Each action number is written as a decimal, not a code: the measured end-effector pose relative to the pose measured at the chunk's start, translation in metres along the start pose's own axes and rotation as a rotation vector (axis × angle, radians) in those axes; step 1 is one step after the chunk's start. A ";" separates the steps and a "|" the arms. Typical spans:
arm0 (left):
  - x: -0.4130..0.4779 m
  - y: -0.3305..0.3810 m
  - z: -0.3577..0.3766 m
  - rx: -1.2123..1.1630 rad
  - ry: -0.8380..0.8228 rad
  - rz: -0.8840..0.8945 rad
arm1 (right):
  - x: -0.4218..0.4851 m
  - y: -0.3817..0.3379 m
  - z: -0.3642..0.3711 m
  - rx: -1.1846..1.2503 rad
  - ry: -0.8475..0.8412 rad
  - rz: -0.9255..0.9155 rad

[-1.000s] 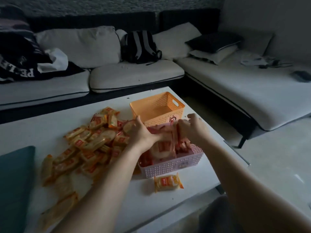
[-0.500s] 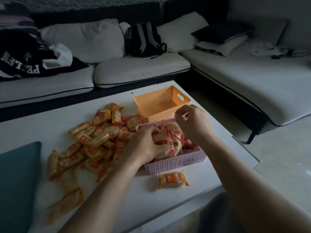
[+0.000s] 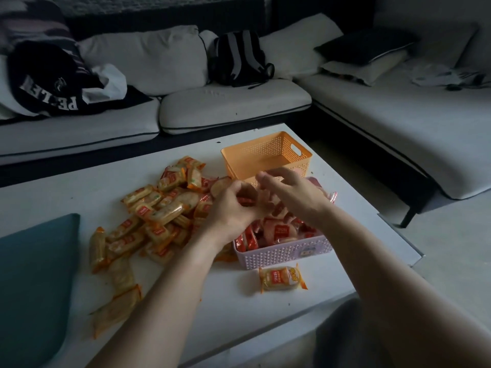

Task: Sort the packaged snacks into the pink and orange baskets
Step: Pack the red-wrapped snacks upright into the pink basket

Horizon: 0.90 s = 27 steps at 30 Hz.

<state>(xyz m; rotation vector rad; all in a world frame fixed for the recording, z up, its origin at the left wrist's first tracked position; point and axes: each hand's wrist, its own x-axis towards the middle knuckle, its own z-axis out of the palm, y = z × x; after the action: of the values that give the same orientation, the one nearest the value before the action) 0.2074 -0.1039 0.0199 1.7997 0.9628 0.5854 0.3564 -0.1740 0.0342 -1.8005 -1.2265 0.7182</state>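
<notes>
A pink basket (image 3: 287,254) holds several red-wrapped snack packets (image 3: 281,231). Just behind it stands an orange basket (image 3: 268,152) with nothing visible inside. A heap of orange-wrapped snack packets (image 3: 154,216) lies on the table to the left. My left hand (image 3: 231,211) hovers at the pink basket's left rim, its fingers curled round a red-wrapped packet (image 3: 245,200). My right hand (image 3: 295,195) hangs over the pink basket, fingers loosely spread and holding nothing I can make out. One orange-wrapped packet (image 3: 282,278) lies alone in front of the pink basket.
The white table (image 3: 239,317) ends close to the right of the baskets. A teal cushion (image 3: 34,274) covers its left end. Behind is a grey corner sofa (image 3: 233,104) with a dark backpack (image 3: 239,59) and clothes (image 3: 50,88).
Both hands have risen out of the pink basket toward its far rim. My right hand has spread its fingers, and my left hand now holds a red packet higher up.
</notes>
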 end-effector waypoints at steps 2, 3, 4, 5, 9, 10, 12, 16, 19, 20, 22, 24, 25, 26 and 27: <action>-0.002 -0.002 -0.003 -0.065 -0.135 0.012 | 0.002 0.005 -0.001 -0.105 -0.002 0.020; -0.002 -0.006 -0.004 -0.076 -0.173 0.027 | 0.004 0.009 -0.001 -0.165 0.000 0.029; -0.001 -0.011 -0.005 -0.044 -0.171 0.048 | 0.006 0.013 -0.001 -0.208 0.004 0.032; 0.001 -0.017 -0.006 0.016 -0.132 0.070 | 0.007 0.016 -0.001 -0.238 0.006 0.031; 0.004 -0.035 -0.004 0.180 0.038 0.081 | 0.009 0.017 0.007 -0.394 0.011 -0.027; 0.004 -0.037 -0.002 0.199 0.046 0.081 | 0.009 0.017 0.010 -0.408 -0.003 -0.039; 0.005 -0.042 0.001 0.250 0.051 0.073 | 0.009 0.018 0.013 -0.418 -0.032 -0.048; 0.004 -0.047 0.005 0.381 0.001 0.059 | 0.009 0.019 0.008 -0.471 -0.036 -0.053; 0.003 -0.049 0.004 0.357 0.044 0.032 | 0.010 0.022 0.011 -0.467 -0.046 -0.058; 0.003 -0.050 0.003 0.344 0.070 0.025 | 0.012 0.023 0.014 -0.470 -0.048 -0.059; 0.002 -0.050 0.003 0.293 0.123 0.015 | 0.016 0.024 0.024 -0.521 -0.073 -0.029; 0.002 -0.050 0.005 0.239 0.152 0.016 | 0.016 0.024 0.035 -0.650 -0.108 -0.023; 0.001 -0.050 0.007 0.229 0.155 0.026 | 0.015 0.024 0.039 -0.713 -0.126 -0.030; 0.000 -0.050 0.008 0.230 0.155 0.049 | 0.013 0.024 0.042 -0.751 -0.146 -0.037; 0.000 -0.050 0.010 0.235 0.145 0.081 | 0.012 0.025 0.042 -0.761 -0.164 -0.039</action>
<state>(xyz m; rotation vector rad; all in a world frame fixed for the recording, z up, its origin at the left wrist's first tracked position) 0.1970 -0.0985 -0.0300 2.0339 1.0984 0.6841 0.3380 -0.1544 -0.0084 -2.3380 -1.8021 0.3966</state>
